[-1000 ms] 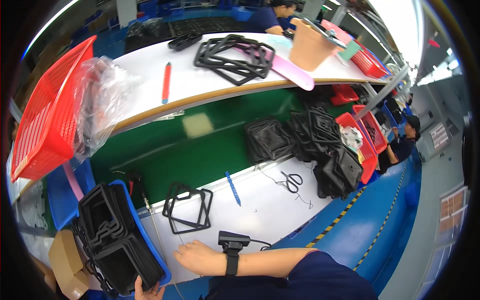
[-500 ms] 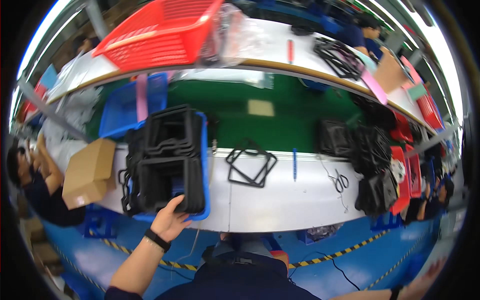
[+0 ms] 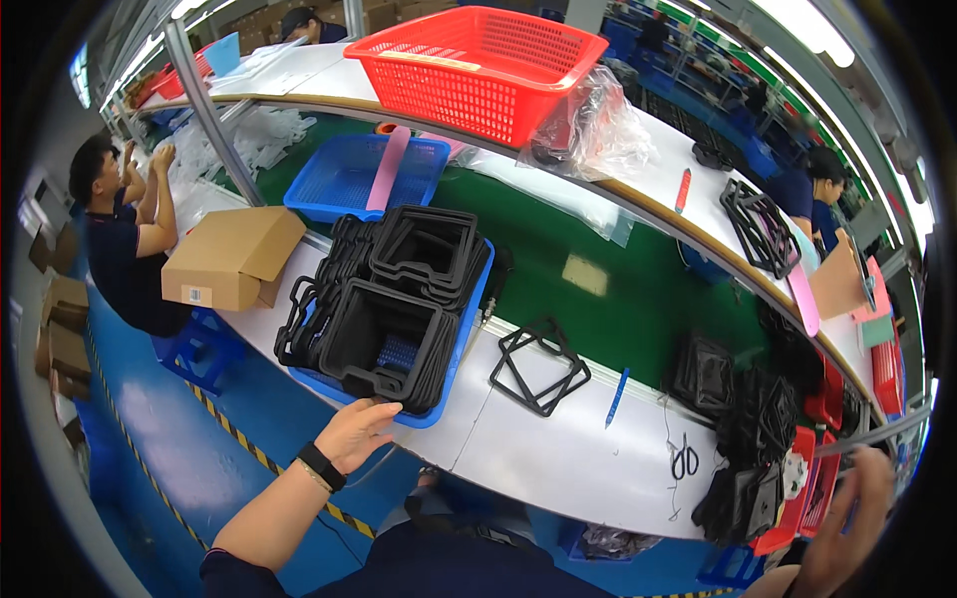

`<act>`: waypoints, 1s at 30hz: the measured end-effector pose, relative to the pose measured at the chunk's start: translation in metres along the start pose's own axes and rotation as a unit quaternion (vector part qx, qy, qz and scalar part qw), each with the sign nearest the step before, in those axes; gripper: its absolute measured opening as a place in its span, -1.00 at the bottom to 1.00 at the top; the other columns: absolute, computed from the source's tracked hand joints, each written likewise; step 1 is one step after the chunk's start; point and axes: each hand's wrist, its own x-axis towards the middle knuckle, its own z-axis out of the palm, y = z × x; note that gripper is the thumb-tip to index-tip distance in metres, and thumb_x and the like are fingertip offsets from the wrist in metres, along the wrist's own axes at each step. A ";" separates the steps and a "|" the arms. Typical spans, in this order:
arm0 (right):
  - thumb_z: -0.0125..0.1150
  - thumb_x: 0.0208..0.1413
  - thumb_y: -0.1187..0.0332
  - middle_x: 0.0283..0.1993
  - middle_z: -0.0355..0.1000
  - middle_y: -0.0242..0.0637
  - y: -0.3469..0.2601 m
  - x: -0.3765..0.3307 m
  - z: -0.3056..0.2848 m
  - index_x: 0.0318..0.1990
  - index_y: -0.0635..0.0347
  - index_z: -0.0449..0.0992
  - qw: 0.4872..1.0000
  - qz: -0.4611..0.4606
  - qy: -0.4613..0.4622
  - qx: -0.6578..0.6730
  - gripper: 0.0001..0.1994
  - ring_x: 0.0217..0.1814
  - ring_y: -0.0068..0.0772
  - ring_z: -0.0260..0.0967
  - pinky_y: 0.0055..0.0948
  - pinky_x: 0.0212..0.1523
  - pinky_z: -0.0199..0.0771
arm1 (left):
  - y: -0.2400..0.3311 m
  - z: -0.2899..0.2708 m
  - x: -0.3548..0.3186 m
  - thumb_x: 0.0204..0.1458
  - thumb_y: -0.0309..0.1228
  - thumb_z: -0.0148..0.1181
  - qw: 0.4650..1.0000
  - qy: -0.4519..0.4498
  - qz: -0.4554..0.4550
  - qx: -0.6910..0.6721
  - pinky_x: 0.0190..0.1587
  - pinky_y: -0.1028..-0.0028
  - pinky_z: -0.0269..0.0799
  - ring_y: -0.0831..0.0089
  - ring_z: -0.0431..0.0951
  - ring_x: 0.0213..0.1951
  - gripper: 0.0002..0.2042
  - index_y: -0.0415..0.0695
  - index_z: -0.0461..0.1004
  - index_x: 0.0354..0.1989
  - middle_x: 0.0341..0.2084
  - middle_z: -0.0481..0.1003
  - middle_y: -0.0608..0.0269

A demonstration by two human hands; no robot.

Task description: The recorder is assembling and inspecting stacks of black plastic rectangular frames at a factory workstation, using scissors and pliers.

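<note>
In the head view, the left hand (image 3: pixel 357 431) is seen at the near edge of a blue tray (image 3: pixel 461 341) that sits on the white tabletop (image 3: pixel 558 453). Its fingers (image 3: pixel 381 410) are loosely curled, their tips touching the lowest of the black rectangular frames (image 3: pixel 384 334) heaped in the tray; whether a frame is actually gripped cannot be told. A dark band is worn on that wrist.

The right hand (image 3: pixel 847 523) is seen blurred at the lower right rim, fingers raised and apart, nothing visibly held; it is near red bins (image 3: pixel 812 468) and a dark pile of frames (image 3: pixel 748 439).

Two flat black frames (image 3: pixel 539 366) lie crossed on the tabletop just right of the tray. A blue pen (image 3: pixel 616 397) and scissors (image 3: pixel 685 461) lie further right. A cardboard box (image 3: pixel 231 257) stands left of the tray, and a red basket (image 3: pixel 478 68) is seen on the far shelf.
</note>
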 end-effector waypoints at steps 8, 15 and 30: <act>0.21 -0.04 0.33 -0.35 0.39 -0.26 0.034 0.001 0.081 -0.29 0.20 0.46 0.941 -0.180 -0.281 0.067 -0.81 -0.36 -0.25 0.36 -0.36 -0.34 0.34 | -0.066 0.007 0.012 0.01 -0.47 0.18 0.992 0.066 -0.011 -0.103 -0.08 0.22 0.44 0.28 0.48 -0.17 -0.81 -0.24 0.40 -0.20 -0.29 0.45 0.13; 0.18 0.02 0.23 -0.36 0.34 -0.26 0.018 -0.013 0.158 -0.06 0.19 0.43 0.872 -0.217 -0.386 0.209 -0.65 -0.36 -0.26 0.31 -0.33 -0.34 0.30 | -0.094 0.024 0.029 0.09 -0.54 0.02 0.987 0.031 -0.044 -0.148 -0.02 0.16 0.45 0.14 0.52 -0.12 -0.85 -0.31 0.41 -0.19 -0.23 0.49 0.00; 0.16 0.14 0.20 -0.34 0.47 -0.20 0.042 -0.023 0.089 -0.03 0.28 0.46 0.939 0.298 -0.169 0.041 -0.65 -0.39 -0.40 0.38 -0.44 -0.30 0.39 | -0.120 -0.278 -0.013 0.02 -0.40 0.11 0.885 0.441 -0.106 -0.107 -0.28 0.27 0.50 0.21 0.52 -0.28 -0.75 -0.24 0.35 -0.16 -0.30 0.43 0.06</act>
